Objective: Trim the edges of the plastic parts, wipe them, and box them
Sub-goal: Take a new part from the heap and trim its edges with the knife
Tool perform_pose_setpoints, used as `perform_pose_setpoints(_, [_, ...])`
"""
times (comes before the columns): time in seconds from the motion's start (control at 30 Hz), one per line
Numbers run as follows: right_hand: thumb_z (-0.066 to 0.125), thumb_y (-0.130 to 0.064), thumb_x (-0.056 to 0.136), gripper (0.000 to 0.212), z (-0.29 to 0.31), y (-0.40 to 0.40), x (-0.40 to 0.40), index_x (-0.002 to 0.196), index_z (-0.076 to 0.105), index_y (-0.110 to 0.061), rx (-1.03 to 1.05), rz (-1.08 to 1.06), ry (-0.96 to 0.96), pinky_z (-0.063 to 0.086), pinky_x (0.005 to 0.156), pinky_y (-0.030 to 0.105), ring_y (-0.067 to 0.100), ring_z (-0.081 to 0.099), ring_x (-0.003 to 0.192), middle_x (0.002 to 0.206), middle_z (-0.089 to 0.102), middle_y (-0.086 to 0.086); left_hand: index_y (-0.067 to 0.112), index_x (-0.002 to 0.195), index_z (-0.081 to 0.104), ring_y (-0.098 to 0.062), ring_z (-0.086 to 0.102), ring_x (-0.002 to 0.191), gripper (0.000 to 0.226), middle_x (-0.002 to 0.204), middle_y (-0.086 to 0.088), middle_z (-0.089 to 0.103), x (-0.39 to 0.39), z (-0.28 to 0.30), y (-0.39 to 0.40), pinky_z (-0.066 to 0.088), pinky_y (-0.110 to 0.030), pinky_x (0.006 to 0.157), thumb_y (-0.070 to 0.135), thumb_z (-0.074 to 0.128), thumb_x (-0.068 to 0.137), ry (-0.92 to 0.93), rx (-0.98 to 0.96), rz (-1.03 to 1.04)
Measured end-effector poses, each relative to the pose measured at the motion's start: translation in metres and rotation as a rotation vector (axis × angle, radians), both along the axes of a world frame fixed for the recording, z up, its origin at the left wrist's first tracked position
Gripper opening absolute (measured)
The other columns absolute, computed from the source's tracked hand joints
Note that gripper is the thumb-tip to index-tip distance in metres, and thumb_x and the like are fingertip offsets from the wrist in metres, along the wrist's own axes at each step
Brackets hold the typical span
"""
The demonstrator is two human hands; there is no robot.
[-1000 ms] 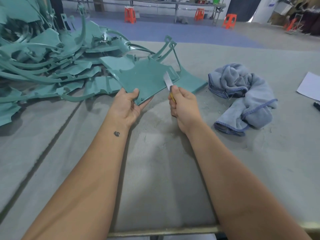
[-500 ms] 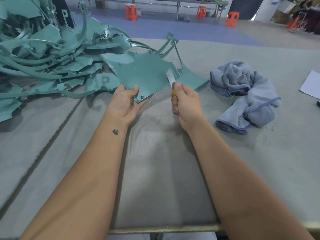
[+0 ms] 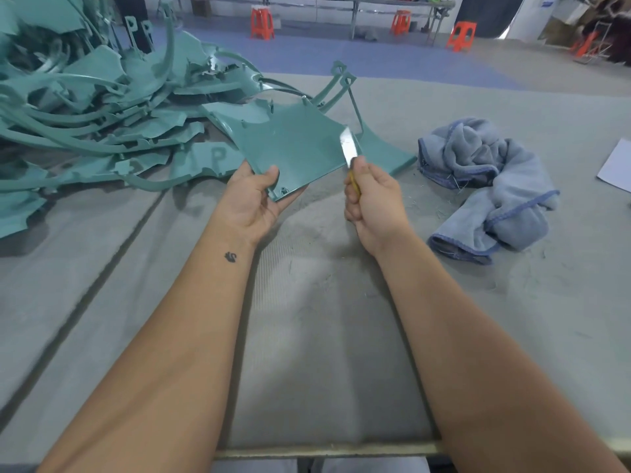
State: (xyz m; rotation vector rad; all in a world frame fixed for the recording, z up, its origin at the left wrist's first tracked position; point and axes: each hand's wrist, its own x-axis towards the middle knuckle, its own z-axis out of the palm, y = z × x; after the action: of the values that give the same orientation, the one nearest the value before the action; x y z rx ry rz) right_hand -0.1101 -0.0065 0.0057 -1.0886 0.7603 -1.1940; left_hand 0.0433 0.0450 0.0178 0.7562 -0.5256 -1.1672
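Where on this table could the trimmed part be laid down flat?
Bare felt lies between the forearms, from the left hand and right hand back to the near table edge, and right of the grey towel up to the white sheet. The far left is crowded by the pile of green plastic parts.

Factory workshop: heaped plastic parts (image 3: pixel 85 107), long worktable (image 3: pixel 307 336), orange stools (image 3: pixel 262 22).

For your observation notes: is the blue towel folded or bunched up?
Bunched up: the blue towel lies crumpled in loose, uneven folds on the table.
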Motion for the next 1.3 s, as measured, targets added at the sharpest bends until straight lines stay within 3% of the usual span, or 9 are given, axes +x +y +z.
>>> perform_pose_setpoints(0.07, [0.049, -0.029, 0.101, 0.030, 0.001, -0.002, -0.003, 0.076, 0.052, -0.014, 0.084, -0.020, -0.104, 0.025, 0.039, 0.018, 0.006, 0.031, 0.043, 0.057, 0.045, -0.006, 0.021, 0.107, 0.057, -0.019, 0.070, 0.091, 0.036, 0.104, 0.000, 0.069, 0.000, 0.000, 0.000, 0.061, -0.038, 0.071, -0.007, 0.036, 0.099, -0.021, 0.020, 0.011])
perform_pose_setpoints(0.13, [0.050, -0.029, 0.100, 0.028, 0.002, 0.000, -0.004, 0.077, 0.055, -0.014, 0.068, 0.027, -0.078, 0.026, 0.039, 0.018, 0.006, 0.034, 0.044, 0.057, 0.048, -0.006, 0.020, 0.109, 0.056, -0.021, 0.067, 0.098, 0.035, 0.109, -0.001, 0.067, -0.001, 0.001, -0.001, 0.060, -0.038, 0.075, -0.007, 0.036, 0.099, -0.047, 0.031, 0.026])
perform_pose_setpoints(0.27, [0.051, -0.026, 0.100, 0.034, 0.000, 0.014, 0.005, 0.068, 0.054, -0.013, -0.244, 0.202, 0.343, 0.027, 0.039, 0.015, 0.004, 0.032, 0.040, 0.049, 0.042, -0.003, 0.012, 0.124, 0.051, -0.026, 0.064, 0.105, 0.034, 0.121, -0.010, 0.062, -0.003, 0.003, -0.001, 0.060, -0.038, 0.075, -0.006, 0.034, 0.100, -0.025, 0.011, 0.028])
perform_pose_setpoints(0.33, [0.049, -0.024, 0.101, 0.036, 0.002, 0.016, 0.007, 0.067, 0.052, -0.012, -0.286, 0.219, 0.389, 0.026, 0.040, 0.015, 0.005, 0.030, 0.040, 0.050, 0.038, 0.002, 0.008, 0.120, 0.052, -0.027, 0.064, 0.101, 0.031, 0.115, -0.012, 0.063, -0.002, 0.004, 0.000, 0.060, -0.038, 0.072, -0.006, 0.032, 0.100, 0.029, -0.008, 0.012])
perform_pose_setpoints(0.5, [0.049, -0.021, 0.101, 0.035, 0.004, 0.017, 0.005, 0.067, 0.051, -0.012, -0.247, 0.206, 0.335, 0.026, 0.041, 0.014, 0.005, 0.028, 0.043, 0.056, 0.033, 0.005, 0.008, 0.105, 0.056, -0.029, 0.067, 0.092, 0.028, 0.103, -0.013, 0.067, 0.000, 0.006, 0.001, 0.061, -0.042, 0.071, -0.007, 0.033, 0.100, 0.094, 0.000, -0.006])
perform_pose_setpoints(0.9, [0.053, -0.025, 0.099, 0.041, -0.001, 0.014, 0.006, 0.058, 0.055, -0.023, -0.246, 0.088, 0.264, 0.027, 0.043, 0.015, 0.005, 0.030, 0.047, 0.054, 0.038, -0.003, 0.009, 0.112, 0.053, -0.029, 0.066, 0.097, 0.027, 0.108, -0.012, 0.066, -0.006, 0.006, -0.001, 0.061, -0.041, 0.070, -0.007, 0.034, 0.099, 0.124, -0.005, -0.013])
perform_pose_setpoints(1.03, [0.045, -0.023, 0.103, 0.027, 0.005, -0.001, -0.004, 0.078, 0.053, -0.018, 0.086, -0.179, -0.157, 0.022, 0.040, 0.017, 0.005, 0.031, 0.044, 0.059, 0.044, -0.005, 0.013, 0.110, 0.055, -0.026, 0.069, 0.091, 0.030, 0.110, -0.010, 0.066, 0.006, 0.006, 0.003, 0.061, -0.038, 0.069, -0.007, 0.036, 0.099, 0.132, 0.012, 0.020])
perform_pose_setpoints(1.13, [0.044, -0.030, 0.102, 0.030, 0.003, -0.002, -0.005, 0.077, 0.051, -0.016, 0.062, -0.221, -0.038, 0.025, 0.039, 0.018, 0.008, 0.033, 0.039, 0.051, 0.049, -0.004, 0.014, 0.110, 0.055, -0.025, 0.070, 0.089, 0.031, 0.110, -0.007, 0.067, 0.014, 0.006, 0.006, 0.061, -0.038, 0.070, -0.007, 0.036, 0.099, 0.159, -0.015, 0.052])
perform_pose_setpoints(1.3, [0.041, -0.050, 0.099, 0.050, 0.007, 0.000, -0.004, 0.072, 0.069, -0.018, 0.020, -0.115, 0.021, 0.023, 0.040, 0.020, 0.009, 0.031, 0.041, 0.050, 0.048, -0.001, 0.018, 0.121, 0.051, -0.027, 0.061, 0.114, 0.033, 0.117, -0.003, 0.064, 0.010, 0.004, 0.002, 0.060, -0.037, 0.071, -0.003, 0.039, 0.099, 0.050, -0.002, 0.064])
